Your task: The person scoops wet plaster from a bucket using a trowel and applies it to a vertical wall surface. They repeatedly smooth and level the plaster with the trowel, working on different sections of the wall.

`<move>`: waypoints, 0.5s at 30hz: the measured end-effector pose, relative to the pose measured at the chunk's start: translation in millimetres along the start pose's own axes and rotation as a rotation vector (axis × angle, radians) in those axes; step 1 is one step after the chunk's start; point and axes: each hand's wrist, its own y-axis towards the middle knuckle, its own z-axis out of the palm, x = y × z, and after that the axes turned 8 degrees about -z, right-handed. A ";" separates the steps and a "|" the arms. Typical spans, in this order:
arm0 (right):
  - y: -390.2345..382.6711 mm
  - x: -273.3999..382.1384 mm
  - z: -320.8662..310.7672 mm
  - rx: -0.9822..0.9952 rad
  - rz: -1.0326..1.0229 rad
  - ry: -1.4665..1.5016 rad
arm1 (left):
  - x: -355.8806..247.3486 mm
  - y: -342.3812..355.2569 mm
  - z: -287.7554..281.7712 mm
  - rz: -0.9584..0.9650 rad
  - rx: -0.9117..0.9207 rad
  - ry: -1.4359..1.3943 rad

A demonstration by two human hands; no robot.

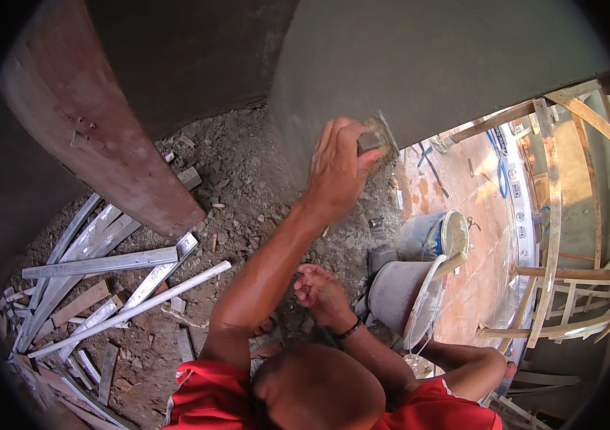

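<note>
My left hand (338,159) is raised and closed around the block-shaped grip of a plastering float (389,135). The float's thin face stands edge-on against the lower edge of a smooth grey plastered wall (426,68). Lower down, near my body, my right hand (321,292) hangs above the rubble with its fingers curled in and a dark band on the wrist. Whatever those fingers may hold is too small to make out. To the right of this hand stands a mortar-stained tub (396,290), with a round pale lid or pan (425,304) tilted against it.
A paint bucket (454,233) stands beyond the tub. Metal channels (101,263), a white pipe (133,308) and wood scraps litter the rubble (240,168) on the left. A reddish slanting board (104,115) rises there. Wooden framing (552,179) lines the right side.
</note>
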 end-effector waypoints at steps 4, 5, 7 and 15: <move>0.1 3.3 -1.9 -0.002 -0.043 -0.012 | 21.9 37.5 -12.7 -0.423 -0.060 -0.096; 0.4 4.5 -2.1 -0.006 -0.046 -0.036 | 22.5 38.4 -18.4 -0.449 -0.052 -0.070; 1.6 7.2 -2.0 -0.014 -0.059 -0.089 | 15.0 30.8 -24.9 -0.471 -0.082 -0.034; 4.0 10.2 0.5 0.008 -0.064 -0.071 | -16.2 47.0 -2.1 -0.096 -0.047 0.018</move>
